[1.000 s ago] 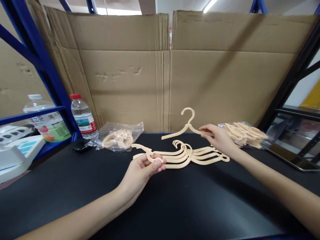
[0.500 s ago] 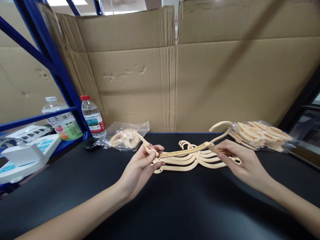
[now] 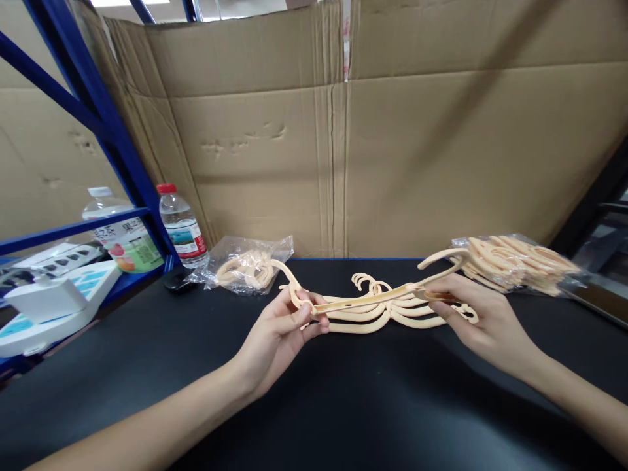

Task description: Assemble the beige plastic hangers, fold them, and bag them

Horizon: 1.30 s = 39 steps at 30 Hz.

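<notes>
My left hand pinches the left end of a cream plastic clothes hanger. A curved cream piece rises from the same fingers; I cannot tell whether it is joined to the hanger. Around the hanger's folded right part, close to its hook, my right hand is closed, and its fingers hide some of that part. Behind and below lie several more cream hangers in a row on the black table, partly covered by the held one.
A clear bag of cream parts lies at the back left, and a fuller bag at the back right. A red-capped water bottle stands beside the blue rack. Cardboard walls the table's back.
The curved piece at my left fingers has tilted more upright. The hanger's hook has tipped slightly lower and to the right. Both hands keep their hold.
</notes>
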{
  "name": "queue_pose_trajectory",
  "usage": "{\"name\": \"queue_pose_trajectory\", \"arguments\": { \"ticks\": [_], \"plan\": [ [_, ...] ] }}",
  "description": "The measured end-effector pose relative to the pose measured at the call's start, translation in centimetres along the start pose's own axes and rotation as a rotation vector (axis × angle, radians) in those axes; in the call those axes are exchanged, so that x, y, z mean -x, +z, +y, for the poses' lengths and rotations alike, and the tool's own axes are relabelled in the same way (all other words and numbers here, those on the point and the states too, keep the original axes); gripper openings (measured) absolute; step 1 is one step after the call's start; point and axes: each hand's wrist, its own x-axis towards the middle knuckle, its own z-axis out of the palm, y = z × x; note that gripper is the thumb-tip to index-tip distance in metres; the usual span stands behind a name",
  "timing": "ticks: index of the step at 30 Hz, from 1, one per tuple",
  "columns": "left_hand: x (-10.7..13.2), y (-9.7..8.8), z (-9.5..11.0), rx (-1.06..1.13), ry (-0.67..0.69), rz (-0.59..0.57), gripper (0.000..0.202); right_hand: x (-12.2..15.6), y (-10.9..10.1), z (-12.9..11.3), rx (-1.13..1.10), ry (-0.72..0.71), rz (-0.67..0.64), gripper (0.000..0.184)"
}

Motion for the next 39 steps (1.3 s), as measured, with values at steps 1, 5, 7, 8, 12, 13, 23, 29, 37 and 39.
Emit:
{"name": "queue_pose_trajectory", "arguments": {
  "ticks": [1, 5, 7, 8, 12, 13, 23, 29, 37, 39],
  "plan": [
    [0.0, 0.0, 0.0, 0.002, -0.003, 0.003, 0.009, 0.0, 0.0, 0.0, 0.002, -0.003, 0.004, 0.013],
    [-0.1, -0.1, -0.1, 0.0, -0.005, 0.019, 0.012, 0.0, 0.1, -0.1, 0.011, -0.027, 0.019, 0.014],
    [-0.1, -0.1, -0.2, -0.011, -0.009, 0.029, 0.013, 0.0, 0.1, -0.2, 0.0, -0.033, 0.019, 0.015],
    [0.0, -0.1, -0.3, -0.018, -0.013, 0.036, 0.014, 0.0, 0.1, -0.3, -0.009, -0.037, 0.017, 0.015],
    [0.1, -0.2, -0.5, -0.045, -0.019, 0.049, 0.017, 0.1, 0.3, -0.5, -0.038, -0.061, 0.019, 0.015],
    [0.2, -0.2, -0.5, -0.054, -0.016, 0.056, 0.017, 0.2, 0.4, -0.5, -0.038, -0.071, 0.027, 0.016],
    [0.4, 0.0, -0.5, -0.08, 0.047, 0.192, 0.021, 0.7, 0.6, -1.6, 0.02, 0.012, 0.045, 0.016],
    [-0.1, -0.3, -0.5, -0.042, 0.052, 0.288, 0.024, 0.7, 0.7, -1.7, 0.027, 0.121, 0.001, 0.017],
    [2.2, 1.7, -2.0, -0.252, -0.336, 0.11, 0.019, -0.4, -0.8, 0.5, -0.067, 0.263, -0.197, 0.018],
    [3.3, 2.5, -2.1, -0.506, -0.297, -0.186, 0.013, -0.5, -1.1, 0.9, -0.054, 0.269, -0.285, 0.016]
  ]
}}
